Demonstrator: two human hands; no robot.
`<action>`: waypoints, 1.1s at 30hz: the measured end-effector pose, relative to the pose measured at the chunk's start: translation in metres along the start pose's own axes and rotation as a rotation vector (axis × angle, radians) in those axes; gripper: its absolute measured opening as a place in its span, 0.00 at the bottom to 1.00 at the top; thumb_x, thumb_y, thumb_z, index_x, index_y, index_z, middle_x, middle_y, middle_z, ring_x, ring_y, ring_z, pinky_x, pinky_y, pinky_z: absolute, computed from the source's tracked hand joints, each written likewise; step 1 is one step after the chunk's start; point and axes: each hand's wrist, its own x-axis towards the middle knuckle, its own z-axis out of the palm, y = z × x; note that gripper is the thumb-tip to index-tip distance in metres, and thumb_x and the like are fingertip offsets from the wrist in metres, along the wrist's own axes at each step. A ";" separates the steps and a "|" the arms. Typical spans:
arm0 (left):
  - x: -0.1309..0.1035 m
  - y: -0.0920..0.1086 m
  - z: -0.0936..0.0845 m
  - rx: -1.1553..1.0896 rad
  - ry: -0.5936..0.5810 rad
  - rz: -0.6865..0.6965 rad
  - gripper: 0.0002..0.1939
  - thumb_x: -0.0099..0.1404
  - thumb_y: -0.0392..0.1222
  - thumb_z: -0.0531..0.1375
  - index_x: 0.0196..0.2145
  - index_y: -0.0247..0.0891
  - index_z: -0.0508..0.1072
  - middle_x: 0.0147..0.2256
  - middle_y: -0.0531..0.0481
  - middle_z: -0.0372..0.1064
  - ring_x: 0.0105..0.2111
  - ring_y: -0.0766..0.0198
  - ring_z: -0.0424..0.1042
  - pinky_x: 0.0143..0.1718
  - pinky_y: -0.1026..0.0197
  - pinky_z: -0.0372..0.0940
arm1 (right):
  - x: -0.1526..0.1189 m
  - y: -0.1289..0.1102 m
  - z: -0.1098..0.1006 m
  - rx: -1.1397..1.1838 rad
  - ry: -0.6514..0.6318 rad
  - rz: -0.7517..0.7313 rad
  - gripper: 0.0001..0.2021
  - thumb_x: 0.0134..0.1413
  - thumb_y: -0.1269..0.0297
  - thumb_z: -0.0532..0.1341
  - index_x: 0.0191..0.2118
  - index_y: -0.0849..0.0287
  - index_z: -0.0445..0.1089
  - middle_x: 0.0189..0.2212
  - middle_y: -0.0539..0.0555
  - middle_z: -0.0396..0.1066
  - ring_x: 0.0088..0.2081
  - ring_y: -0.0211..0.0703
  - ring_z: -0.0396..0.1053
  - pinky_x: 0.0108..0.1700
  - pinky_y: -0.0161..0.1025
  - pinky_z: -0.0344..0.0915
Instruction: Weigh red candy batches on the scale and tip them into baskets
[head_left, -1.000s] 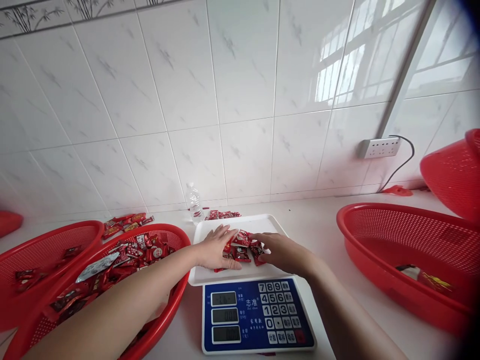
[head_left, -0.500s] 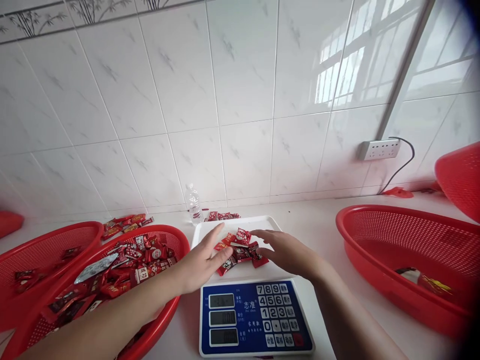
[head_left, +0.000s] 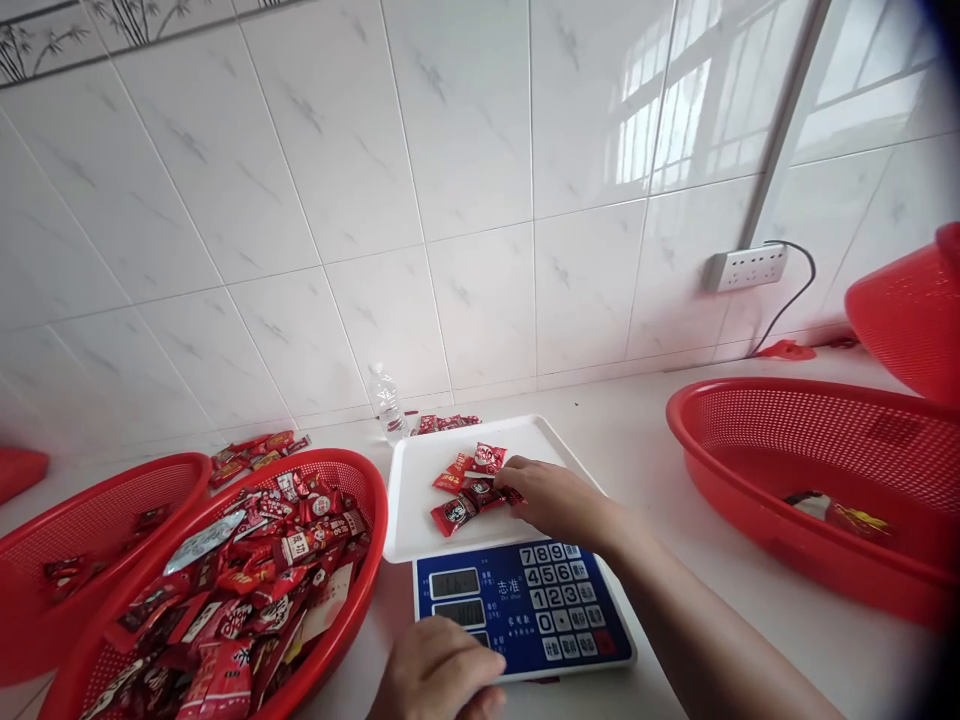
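Note:
Several small red wrapped snack packets lie on the white tray of a blue electronic scale. My right hand reaches over the tray's right side, its fingers curled down on a dark red packet at the edge of the group. In front of the scale is my left hand, fingers curled, covering part of the displays. Whether it holds or presses anything is hidden beneath it.
A red basket full of mixed packets stands left, overlapping another red basket. On the right is a large red basket with a few items. A plastic bottle and more packets sit behind the tray.
My left hand has drawn back from the packets to the scale's front and curled. My right hand stays at the tray, its fingers now lower on a packet. The view has shifted slightly.

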 end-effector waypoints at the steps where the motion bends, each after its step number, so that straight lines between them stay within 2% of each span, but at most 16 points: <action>1: 0.001 -0.006 0.010 0.015 0.002 0.091 0.11 0.68 0.41 0.49 0.34 0.37 0.70 0.21 0.51 0.70 0.21 0.68 0.69 0.25 0.67 0.66 | -0.001 0.001 0.003 -0.005 0.011 0.005 0.15 0.48 0.73 0.54 0.41 0.54 0.71 0.44 0.55 0.70 0.42 0.47 0.69 0.40 0.41 0.62; 3: 0.001 -0.014 0.025 0.007 0.024 0.198 0.11 0.68 0.38 0.49 0.32 0.36 0.69 0.19 0.52 0.68 0.18 0.68 0.66 0.24 0.66 0.64 | -0.003 0.006 0.008 0.015 0.053 0.000 0.16 0.48 0.75 0.53 0.41 0.54 0.70 0.45 0.54 0.69 0.42 0.45 0.69 0.42 0.40 0.62; 5: -0.004 -0.018 0.034 -0.028 0.065 0.202 0.10 0.67 0.38 0.49 0.32 0.36 0.68 0.18 0.53 0.67 0.17 0.69 0.65 0.23 0.66 0.63 | -0.007 0.011 0.012 0.070 0.110 -0.008 0.19 0.49 0.76 0.51 0.44 0.53 0.70 0.48 0.54 0.68 0.43 0.44 0.69 0.44 0.40 0.63; 8: -0.020 -0.021 0.038 -0.062 0.088 0.092 0.06 0.65 0.37 0.51 0.33 0.38 0.68 0.19 0.53 0.67 0.18 0.68 0.66 0.23 0.66 0.63 | -0.010 0.013 0.015 0.148 0.194 -0.017 0.18 0.53 0.74 0.51 0.47 0.53 0.68 0.50 0.55 0.67 0.48 0.44 0.67 0.48 0.43 0.63; 11: -0.031 -0.024 0.033 -0.104 0.050 -0.014 0.04 0.62 0.34 0.53 0.35 0.39 0.68 0.21 0.53 0.68 0.21 0.68 0.67 0.24 0.66 0.64 | -0.005 0.001 0.019 0.167 0.240 -0.111 0.17 0.56 0.65 0.54 0.51 0.53 0.67 0.52 0.55 0.66 0.54 0.46 0.61 0.54 0.46 0.59; 14: -0.032 -0.027 0.029 -0.168 0.072 -0.075 0.05 0.64 0.37 0.53 0.36 0.39 0.68 0.22 0.52 0.68 0.21 0.68 0.67 0.25 0.66 0.64 | 0.005 -0.018 0.026 0.137 0.173 -0.207 0.20 0.56 0.57 0.57 0.54 0.49 0.65 0.57 0.52 0.61 0.62 0.51 0.50 0.60 0.55 0.48; 16: -0.030 -0.028 0.028 -0.176 0.098 -0.108 0.06 0.65 0.39 0.52 0.36 0.39 0.68 0.22 0.52 0.67 0.21 0.68 0.66 0.25 0.66 0.63 | 0.010 -0.029 0.030 0.101 0.099 -0.240 0.21 0.54 0.52 0.58 0.55 0.45 0.64 0.59 0.49 0.58 0.64 0.56 0.43 0.61 0.62 0.41; 18: -0.030 -0.028 0.029 -0.170 0.100 -0.113 0.06 0.65 0.39 0.52 0.35 0.39 0.69 0.21 0.53 0.67 0.21 0.68 0.66 0.25 0.66 0.63 | 0.012 -0.034 0.033 0.063 0.052 -0.252 0.21 0.55 0.51 0.57 0.54 0.43 0.64 0.60 0.47 0.57 0.64 0.58 0.40 0.60 0.67 0.37; 21: -0.032 -0.027 0.031 -0.168 0.082 -0.113 0.06 0.64 0.40 0.54 0.34 0.39 0.70 0.21 0.52 0.68 0.22 0.68 0.67 0.27 0.66 0.64 | 0.008 -0.031 0.036 0.000 0.066 -0.191 0.20 0.55 0.53 0.56 0.54 0.44 0.65 0.59 0.49 0.58 0.64 0.58 0.43 0.60 0.66 0.38; 25: -0.034 -0.024 0.032 -0.189 0.058 -0.125 0.07 0.62 0.42 0.56 0.35 0.40 0.73 0.22 0.52 0.70 0.24 0.66 0.69 0.30 0.65 0.67 | -0.005 -0.004 0.046 -0.049 0.149 -0.158 0.23 0.57 0.49 0.52 0.58 0.43 0.59 0.62 0.51 0.54 0.63 0.56 0.46 0.59 0.64 0.44; 28: -0.031 -0.020 0.032 -0.195 0.093 -0.160 0.12 0.65 0.46 0.53 0.33 0.39 0.73 0.21 0.51 0.70 0.24 0.66 0.69 0.30 0.64 0.67 | -0.013 0.026 0.062 -0.096 0.358 -0.144 0.24 0.58 0.48 0.50 0.59 0.43 0.57 0.60 0.51 0.58 0.62 0.57 0.48 0.57 0.65 0.50; 31: -0.025 -0.016 0.031 -0.178 0.087 -0.199 0.18 0.67 0.49 0.49 0.31 0.37 0.74 0.20 0.49 0.70 0.23 0.66 0.69 0.29 0.65 0.67 | -0.018 0.046 0.076 -0.109 0.540 -0.146 0.23 0.57 0.48 0.50 0.56 0.47 0.62 0.54 0.54 0.66 0.57 0.55 0.59 0.54 0.59 0.58; 33: -0.020 -0.015 0.029 -0.173 0.056 -0.207 0.20 0.67 0.50 0.48 0.30 0.37 0.74 0.20 0.48 0.70 0.23 0.66 0.69 0.28 0.65 0.67 | -0.021 0.050 0.079 -0.104 0.614 -0.134 0.20 0.58 0.50 0.50 0.53 0.49 0.66 0.49 0.55 0.70 0.51 0.53 0.66 0.52 0.55 0.62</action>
